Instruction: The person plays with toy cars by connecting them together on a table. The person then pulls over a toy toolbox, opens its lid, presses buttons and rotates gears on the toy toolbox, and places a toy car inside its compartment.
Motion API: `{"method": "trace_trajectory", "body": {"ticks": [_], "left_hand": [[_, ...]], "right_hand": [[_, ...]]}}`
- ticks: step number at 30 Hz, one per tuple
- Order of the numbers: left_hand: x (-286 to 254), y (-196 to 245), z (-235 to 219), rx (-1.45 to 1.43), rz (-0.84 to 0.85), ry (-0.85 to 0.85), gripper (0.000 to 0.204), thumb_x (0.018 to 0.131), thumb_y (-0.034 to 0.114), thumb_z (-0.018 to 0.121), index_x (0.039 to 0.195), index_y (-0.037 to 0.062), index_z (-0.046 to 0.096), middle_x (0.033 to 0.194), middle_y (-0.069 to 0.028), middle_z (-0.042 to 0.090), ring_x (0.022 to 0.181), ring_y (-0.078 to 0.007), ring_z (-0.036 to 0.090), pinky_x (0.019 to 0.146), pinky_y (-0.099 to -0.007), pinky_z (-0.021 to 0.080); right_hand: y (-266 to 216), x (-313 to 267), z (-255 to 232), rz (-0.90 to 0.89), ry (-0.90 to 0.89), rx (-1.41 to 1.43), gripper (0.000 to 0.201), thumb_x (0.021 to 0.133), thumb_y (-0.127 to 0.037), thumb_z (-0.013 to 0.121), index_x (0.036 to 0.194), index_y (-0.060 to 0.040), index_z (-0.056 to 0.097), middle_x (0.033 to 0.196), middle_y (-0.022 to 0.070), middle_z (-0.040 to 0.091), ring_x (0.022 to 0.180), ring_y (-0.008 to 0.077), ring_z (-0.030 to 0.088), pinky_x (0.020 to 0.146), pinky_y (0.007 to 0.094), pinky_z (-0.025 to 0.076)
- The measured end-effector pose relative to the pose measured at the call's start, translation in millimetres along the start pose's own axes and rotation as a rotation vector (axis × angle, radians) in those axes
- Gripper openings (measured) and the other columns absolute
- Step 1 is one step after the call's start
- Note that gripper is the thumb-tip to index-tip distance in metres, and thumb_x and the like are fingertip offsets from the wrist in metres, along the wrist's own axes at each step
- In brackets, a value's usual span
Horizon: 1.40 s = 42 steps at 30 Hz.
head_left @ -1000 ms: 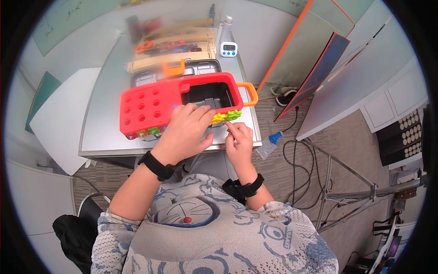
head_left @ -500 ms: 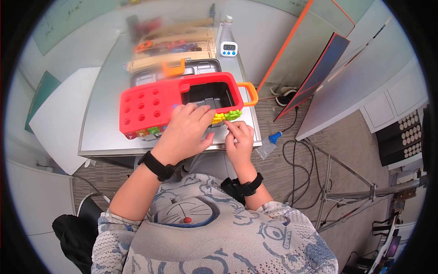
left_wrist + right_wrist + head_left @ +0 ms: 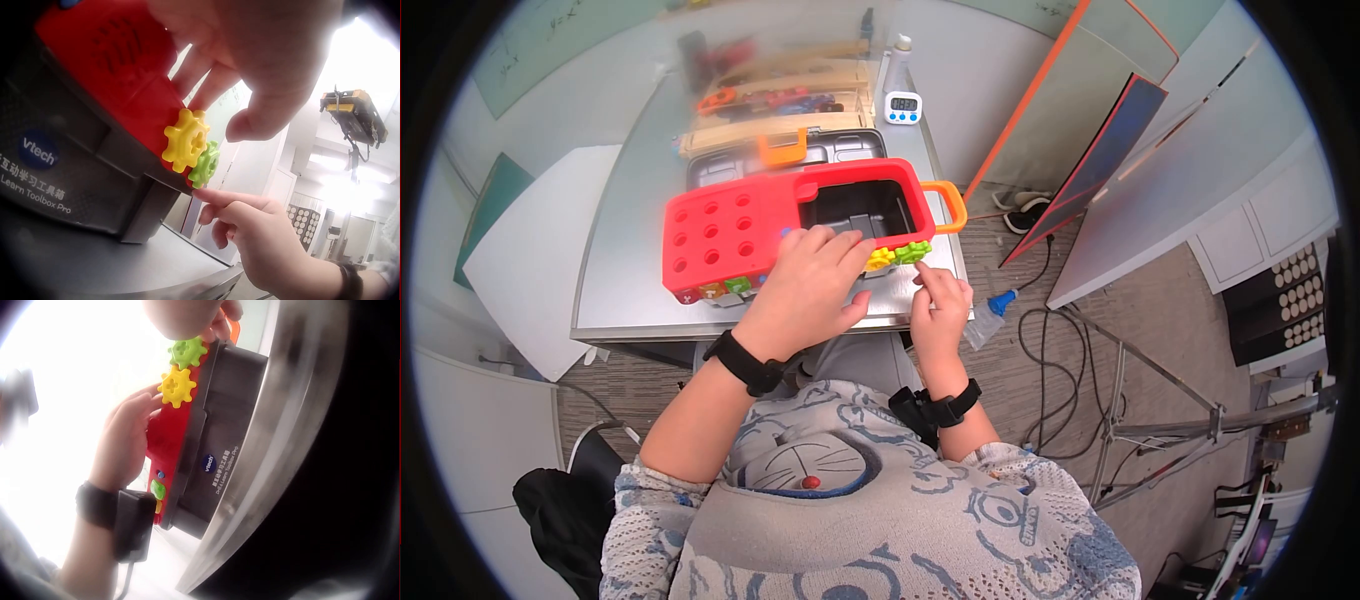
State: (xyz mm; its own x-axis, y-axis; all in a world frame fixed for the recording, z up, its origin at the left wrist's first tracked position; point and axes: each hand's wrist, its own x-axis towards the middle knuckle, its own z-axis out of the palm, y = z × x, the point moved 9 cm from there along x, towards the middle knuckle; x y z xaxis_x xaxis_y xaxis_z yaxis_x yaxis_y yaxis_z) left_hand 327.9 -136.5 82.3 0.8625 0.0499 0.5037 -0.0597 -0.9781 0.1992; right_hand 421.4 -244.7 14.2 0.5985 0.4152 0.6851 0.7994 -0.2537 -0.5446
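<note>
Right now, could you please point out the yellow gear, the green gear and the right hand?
Yellow gear [image 3: 182,141]: left wrist view, on the middle of its face.
Green gear [image 3: 187,352]: right wrist view, near the centre of its face.
Right hand [image 3: 941,308]: head view, on the back of the hand.

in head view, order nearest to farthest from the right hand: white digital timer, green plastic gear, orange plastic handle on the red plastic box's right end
1. Green plastic gear: near side of the red box, just beyond the right hand.
2. Orange plastic handle: right end, a bit farther.
3. White digital timer: beyond the red box, farthest.
</note>
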Motion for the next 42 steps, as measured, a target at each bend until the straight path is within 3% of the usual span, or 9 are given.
{"method": "trace_trajectory", "body": {"ticks": [7,14,17,24,27,29,37,39,42], "left_hand": [[0,0,0,0.016,-0.002,0.005,0.048,0.065,0.017,0.066,0.109,0.0020,0.053,0.109,-0.0110,0.056,0.097,-0.0265,0.049,0.084,-0.0378,0.038],[0,0,0,0.002,-0.007,0.008,0.049,0.065,0.017,0.066,0.110,0.0004,0.052,0.109,-0.0112,0.056,0.096,-0.0261,0.049,0.083,-0.0374,0.038],[0,-1,0,0.012,0.000,0.017,0.049,0.066,0.016,0.066,0.109,0.0001,0.052,0.108,-0.0111,0.056,0.096,-0.0259,0.049,0.083,-0.0372,0.038],[-1,-1,0,0.001,0.009,0.033,0.047,0.065,0.016,0.066,0.108,0.0005,0.053,0.107,-0.0106,0.056,0.095,-0.0254,0.050,0.082,-0.0370,0.038],[0,-1,-1,-0.002,0.008,0.032,0.047,0.065,0.016,0.066,0.108,0.0004,0.053,0.107,-0.0106,0.056,0.095,-0.0255,0.050,0.081,-0.0372,0.038],[-1,-2,0,-0.005,0.000,0.029,0.047,0.065,0.016,0.066,0.108,0.0004,0.053,0.107,-0.0105,0.056,0.095,-0.0255,0.050,0.081,-0.0373,0.038],[-1,-1,1,0.007,0.005,0.032,0.046,0.065,0.016,0.066,0.107,-0.0002,0.054,0.108,-0.0107,0.056,0.095,-0.0255,0.050,0.081,-0.0367,0.038],[-1,-1,1,0.004,0.005,0.031,0.047,0.065,0.016,0.066,0.107,-0.0002,0.054,0.108,-0.0108,0.056,0.095,-0.0255,0.050,0.081,-0.0368,0.038],[-1,-1,1,0.004,0.004,0.028,0.047,0.065,0.017,0.066,0.107,-0.0002,0.054,0.108,-0.0110,0.056,0.095,-0.0255,0.050,0.081,-0.0369,0.038]], "right_hand": [[11,13,-7,0.091,0.020,0.085,0.041,0.070,0.004,0.049,0.108,-0.0063,0.061,0.073,0.0038,0.055,0.070,0.0163,0.053,0.078,0.0303,0.032],[-18,16,-8,-0.002,0.039,0.121,0.042,0.069,0.004,0.050,0.107,-0.0070,0.062,0.072,0.0039,0.052,0.071,0.0165,0.053,0.078,0.0303,0.032],[-32,14,2,-0.079,-0.035,0.067,0.042,0.066,0.004,0.051,0.104,-0.0085,0.064,0.073,0.0033,0.051,0.073,0.0163,0.052,0.077,0.0306,0.032],[-25,5,3,-0.112,-0.044,0.025,0.039,0.065,0.003,0.052,0.100,-0.0082,0.064,0.073,0.0029,0.052,0.072,0.0164,0.052,0.077,0.0315,0.032],[-9,-4,12,-0.054,-0.092,0.004,0.033,0.067,0.002,0.053,0.098,-0.0064,0.064,0.074,0.0038,0.053,0.071,0.0171,0.052,0.077,0.0314,0.033],[10,-5,11,0.103,-0.063,0.023,0.029,0.070,0.002,0.053,0.096,-0.0045,0.064,0.074,0.0046,0.053,0.070,0.0175,0.053,0.077,0.0310,0.033],[-17,17,-14,0.108,0.038,0.099,0.030,0.069,0.003,0.053,0.096,-0.0050,0.063,0.071,0.0032,0.053,0.064,0.0169,0.051,0.077,0.0298,0.033],[-36,22,-8,-0.056,-0.044,0.089,0.029,0.067,0.002,0.053,0.094,-0.0065,0.064,0.071,0.0024,0.053,0.063,0.0158,0.051,0.075,0.0298,0.033],[-28,10,8,-0.127,-0.113,0.032,0.029,0.066,0.000,0.054,0.093,-0.0075,0.063,0.069,0.0017,0.053,0.062,0.0155,0.051,0.074,0.0295,0.033]]}}
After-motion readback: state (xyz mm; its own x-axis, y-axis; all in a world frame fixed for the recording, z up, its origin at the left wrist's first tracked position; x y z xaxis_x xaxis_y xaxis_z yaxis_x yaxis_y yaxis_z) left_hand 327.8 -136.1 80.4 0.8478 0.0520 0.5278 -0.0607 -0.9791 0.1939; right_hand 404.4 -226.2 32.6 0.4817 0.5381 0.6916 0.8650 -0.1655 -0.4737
